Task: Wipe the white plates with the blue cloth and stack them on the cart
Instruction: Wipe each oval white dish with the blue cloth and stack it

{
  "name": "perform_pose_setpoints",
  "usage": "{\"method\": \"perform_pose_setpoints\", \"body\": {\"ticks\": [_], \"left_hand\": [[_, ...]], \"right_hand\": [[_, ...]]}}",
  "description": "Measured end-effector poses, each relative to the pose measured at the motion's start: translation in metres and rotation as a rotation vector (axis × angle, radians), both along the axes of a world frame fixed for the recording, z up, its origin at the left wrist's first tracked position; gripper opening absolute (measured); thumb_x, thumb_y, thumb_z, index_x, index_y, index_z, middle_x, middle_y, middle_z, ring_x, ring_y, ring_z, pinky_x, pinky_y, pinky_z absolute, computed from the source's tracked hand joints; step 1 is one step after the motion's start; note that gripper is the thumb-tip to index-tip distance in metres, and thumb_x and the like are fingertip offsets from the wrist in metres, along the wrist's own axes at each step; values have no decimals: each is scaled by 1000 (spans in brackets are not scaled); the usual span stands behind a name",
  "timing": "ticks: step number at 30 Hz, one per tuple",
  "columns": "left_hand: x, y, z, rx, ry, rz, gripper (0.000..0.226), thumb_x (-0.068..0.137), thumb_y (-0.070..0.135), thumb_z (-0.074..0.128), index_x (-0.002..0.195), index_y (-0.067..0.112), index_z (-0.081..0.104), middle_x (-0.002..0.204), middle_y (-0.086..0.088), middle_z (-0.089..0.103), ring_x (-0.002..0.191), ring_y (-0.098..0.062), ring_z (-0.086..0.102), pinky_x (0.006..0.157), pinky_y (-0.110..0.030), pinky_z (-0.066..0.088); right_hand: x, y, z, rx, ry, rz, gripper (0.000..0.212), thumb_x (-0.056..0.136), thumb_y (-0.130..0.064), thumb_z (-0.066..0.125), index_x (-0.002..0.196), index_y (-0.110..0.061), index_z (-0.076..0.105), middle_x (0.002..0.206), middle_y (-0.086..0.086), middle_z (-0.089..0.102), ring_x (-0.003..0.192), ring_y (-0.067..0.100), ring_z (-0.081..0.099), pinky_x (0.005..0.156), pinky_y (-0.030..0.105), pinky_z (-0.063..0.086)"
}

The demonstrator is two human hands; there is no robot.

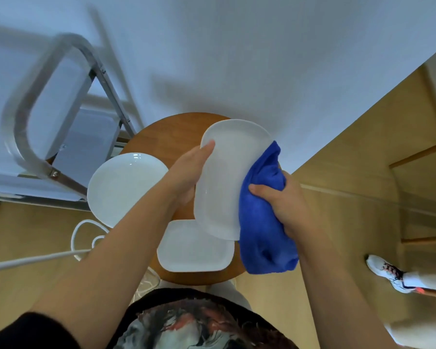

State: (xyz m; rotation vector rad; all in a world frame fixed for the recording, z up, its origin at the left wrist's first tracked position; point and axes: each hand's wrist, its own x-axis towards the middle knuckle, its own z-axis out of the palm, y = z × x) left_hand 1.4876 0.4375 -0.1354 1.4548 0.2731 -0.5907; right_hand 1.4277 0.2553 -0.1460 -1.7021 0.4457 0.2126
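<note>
Counting plates first: three white ones in view. An oblong plate (227, 177) is up in the person's hands, a round plate (125, 187) sits on the left part of the round wooden table (166, 133), and a squarish plate (195, 246) lies on the near edge of that table, partly under the held one. One blue cloth (264, 217), two hands.

The oblong plate is tilted, eating surface turned to the camera, long axis running from near to far and leaning a bit to the right at the far end. The left hand (189, 172) holds it by its left rim, thumb laid over the front edge, the other fingers hidden behind. The right hand (280, 200) has its fingers wrapped round the bunched cloth, which is pressed against the plate's right rim, so the plate sits between both hands, above the table. The cloth's loose end hangs down past the plate's near end.

The metal cart (61, 127) stands off to the left, just beside the table, blurry. A white cable (86, 238) loops on the wooden floor, and someone's white shoe (385, 273) shows at the right.
</note>
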Motion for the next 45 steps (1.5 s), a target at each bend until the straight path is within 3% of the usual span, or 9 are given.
{"method": "perform_pose_setpoints", "body": {"ticks": [10, 13, 17, 24, 30, 36, 39, 41, 45], "left_hand": [[8, 8, 8, 265, -173, 8, 39, 99, 47, 33, 93, 21, 62, 92, -2, 64, 82, -14, 59, 63, -25, 46], [5, 5, 10, 319, -258, -99, 46, 100, 44, 35, 93, 9, 64, 89, -10, 64, 78, -18, 57, 67, -28, 46], [-4, -10, 20, 206, -336, -173, 40, 101, 40, 36, 79, 17, 62, 67, 12, 63, 64, -1, 57, 59, -18, 49], [-9, -10, 28, 227, -410, -37, 47, 100, 40, 39, 92, -1, 62, 73, -1, 61, 66, -12, 56, 58, -20, 48], [-12, -10, 28, 186, -385, 81, 41, 100, 37, 40, 75, 10, 58, 66, 2, 59, 61, -12, 56, 56, -23, 49], [-11, -12, 29, 123, -258, 249, 37, 98, 41, 43, 83, 10, 56, 78, -13, 56, 72, -25, 52, 65, -34, 48], [-9, -13, 31, 81, -213, 315, 33, 98, 42, 45, 86, 12, 55, 84, -12, 52, 76, -26, 47, 69, -39, 43], [-5, -12, 33, 61, -188, 366, 32, 97, 44, 45, 88, 14, 55, 87, -10, 52, 78, -25, 46, 70, -38, 42], [0, -9, 35, 17, -131, 460, 34, 96, 46, 48, 74, 20, 50, 81, -8, 51, 80, -24, 48, 71, -37, 44]], "right_hand": [[-19, -20, 32, -298, -80, 12, 13, 79, -28, 70, 86, -27, 59, 77, -6, 66, 81, 9, 65, 62, 18, 47], [-8, -12, 48, -586, -276, 227, 25, 69, -48, 66, 85, -35, 52, 105, -15, 53, 94, 6, 55, 76, 15, 42], [15, 8, 44, -1010, -531, 483, 34, 79, -30, 71, 97, -4, 62, 147, 17, 34, 130, 32, 35, 101, 43, 35], [16, 8, 29, -943, -549, 394, 49, 88, -27, 61, 129, -1, 51, 152, 14, 32, 136, 30, 37, 110, 44, 35], [3, 21, 15, -867, -432, 326, 54, 84, -27, 64, 132, -8, 48, 154, 7, 30, 140, 25, 30, 111, 44, 32], [-17, 41, 5, -818, -546, 100, 58, 71, -23, 70, 122, -3, 52, 117, 9, 64, 101, 8, 38, 94, 60, 45], [-24, 41, 1, -765, -476, 236, 61, 78, -30, 59, 136, -19, 44, 121, -2, 62, 103, 0, 46, 110, 47, 32], [-30, 41, -3, -754, -467, 327, 61, 81, -31, 54, 140, -23, 42, 127, -2, 60, 118, 12, 52, 115, 38, 20], [-43, 43, -7, -683, -455, 334, 58, 81, -41, 60, 134, -20, 50, 119, -5, 64, 109, 14, 57, 113, 41, 30]]}}
